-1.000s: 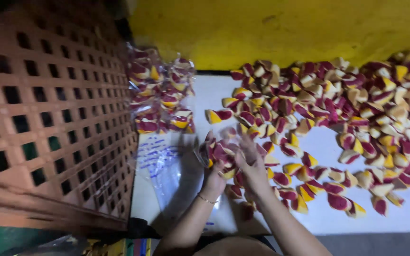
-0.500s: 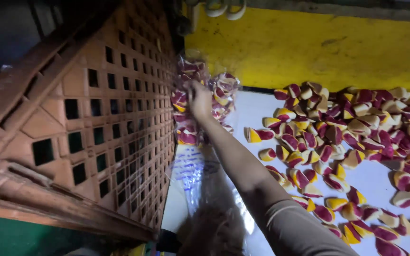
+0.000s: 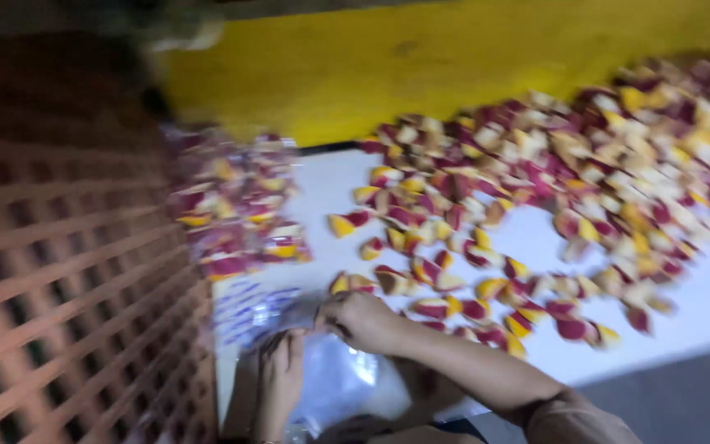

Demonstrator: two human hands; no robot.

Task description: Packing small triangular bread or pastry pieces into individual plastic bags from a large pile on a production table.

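Observation:
The frame is motion-blurred. My left hand (image 3: 279, 374) rests on a stack of clear plastic bags (image 3: 334, 378) with blue print, at the near edge of the white table (image 3: 552, 247). My right hand (image 3: 361, 319) is closed at the top of the same bags, next to the nearest red, yellow and white wedge-shaped pieces (image 3: 536, 197). Whether the right fingers pinch a bag is blurred. A heap of filled bags (image 3: 236, 205) lies beyond the hands at the left.
A brown plastic lattice crate (image 3: 67, 271) stands tilted at the left. A yellow wall (image 3: 421, 66) backs the table. The loose pieces spread across the table's middle and right. Grey floor (image 3: 684, 395) shows at the lower right.
My arm, stretched out to the heap of filled bags half a second ago, has pulled back. Both hands are now on the stack of clear bags near me.

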